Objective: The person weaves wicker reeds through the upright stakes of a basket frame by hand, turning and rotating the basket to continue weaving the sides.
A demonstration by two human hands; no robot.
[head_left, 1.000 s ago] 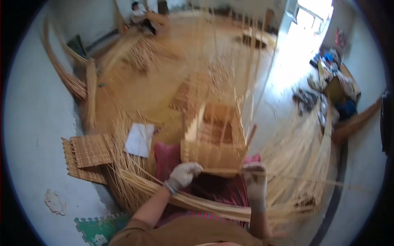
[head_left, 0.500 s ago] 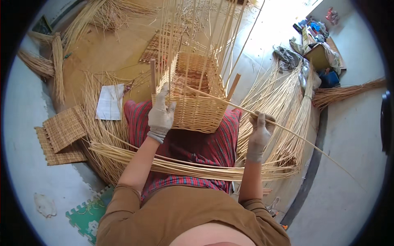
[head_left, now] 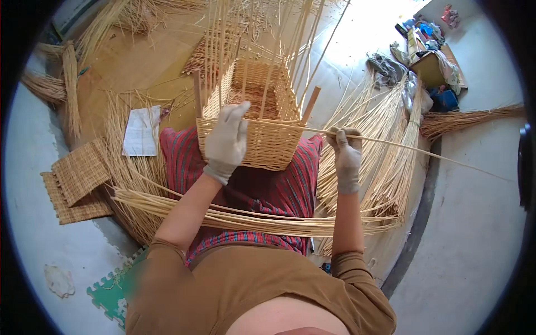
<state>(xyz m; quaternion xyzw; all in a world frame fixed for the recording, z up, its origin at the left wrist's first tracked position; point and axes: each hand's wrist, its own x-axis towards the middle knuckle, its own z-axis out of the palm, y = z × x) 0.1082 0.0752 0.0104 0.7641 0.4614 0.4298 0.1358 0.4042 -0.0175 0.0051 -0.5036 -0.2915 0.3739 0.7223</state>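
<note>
Right fingers (head_left: 342, 138) now hold the cane (head_left: 385, 140) flatter than before.

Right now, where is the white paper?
In the head view, the white paper lies on the left, beside loose canes, between two woven panels and the wicker basket.
</note>
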